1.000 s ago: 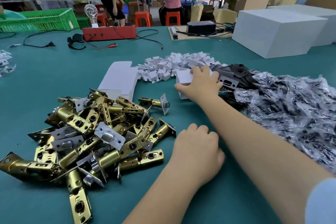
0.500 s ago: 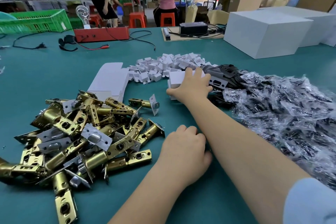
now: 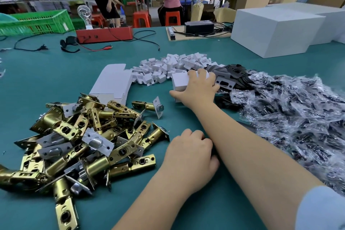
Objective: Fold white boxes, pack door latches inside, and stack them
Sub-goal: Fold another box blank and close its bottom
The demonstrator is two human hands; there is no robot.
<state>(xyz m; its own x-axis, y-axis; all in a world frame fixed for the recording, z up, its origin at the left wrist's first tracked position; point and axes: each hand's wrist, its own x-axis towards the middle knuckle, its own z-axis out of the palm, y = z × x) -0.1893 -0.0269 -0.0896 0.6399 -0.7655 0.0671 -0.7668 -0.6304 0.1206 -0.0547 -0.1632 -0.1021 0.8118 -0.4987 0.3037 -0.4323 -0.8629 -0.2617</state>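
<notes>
White box [image 3: 182, 84] still under right hand [image 3: 200, 87], fingers curled over it; barely moved. Left hand [image 3: 190, 157] stays fisted, empty, on bench [image 3: 46, 73]. Stacking pending.

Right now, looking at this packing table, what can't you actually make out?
- Head view: whether the small white box is shut or holds a latch; the right hand covers it.
- What the left hand holds, if anything; its curled fingers face away.
- Contents of the plastic bags: glare and crinkles blur the dark parts.
- The brass latch pile is cut off by the left and bottom edges.
</notes>
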